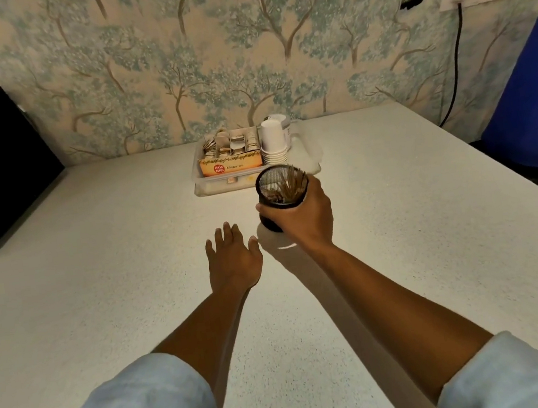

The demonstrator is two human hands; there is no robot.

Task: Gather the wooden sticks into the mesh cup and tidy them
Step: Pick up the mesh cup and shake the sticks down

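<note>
The lower half of the black wire-mesh cup (282,191) is covered by the right hand (299,215), so whether its base touches the pale speckled table (101,273) or hangs just above it is hard to say; it seems slightly lifted and tilted toward the viewer. The right hand wraps it from the right side, thumb curled across the front wall below the rim. Inside, the thin light-brown wooden sticks (287,185) stand in a loose bunch, leaning at mixed angles, their tips just below or about level with the rim; how many there are cannot be made out through the mesh. The left hand (233,258) holds nothing, fingers straight and slightly spread, palm down low over the table just left of the cup. Just behind the cup sits a clear plastic tray (306,162) holding an orange ginger tea box (231,167) and a stack of white paper cups (273,143); the jar behind the stack is mostly hidden.
</note>
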